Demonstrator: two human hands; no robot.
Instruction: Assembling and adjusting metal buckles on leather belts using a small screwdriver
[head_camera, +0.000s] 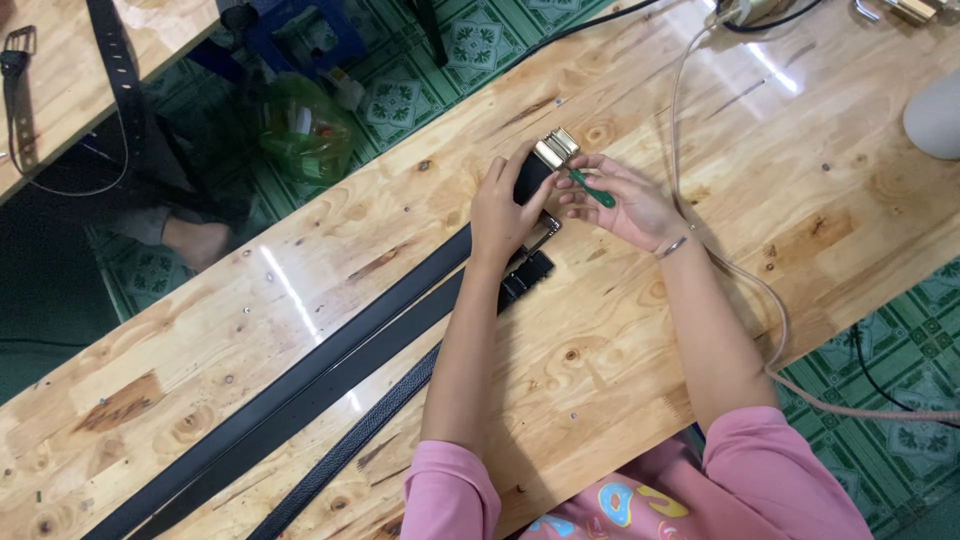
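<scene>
While gripped: gold-buckled black belt (535, 165)

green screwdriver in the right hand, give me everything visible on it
The small screwdriver with a green plastic-looking handle lies in the right hand, gripped between thumb and fingers. It is tilted, tip pointing up-left toward the shiny gold-coloured metal belt buckle. Only the handle shows clearly; the shaft is thin and mostly hidden by fingers, so contact with the buckle cannot be confirmed. The left hand holds the black leather-look belt end beneath the buckle, over the light wooden tabletop.
</scene>
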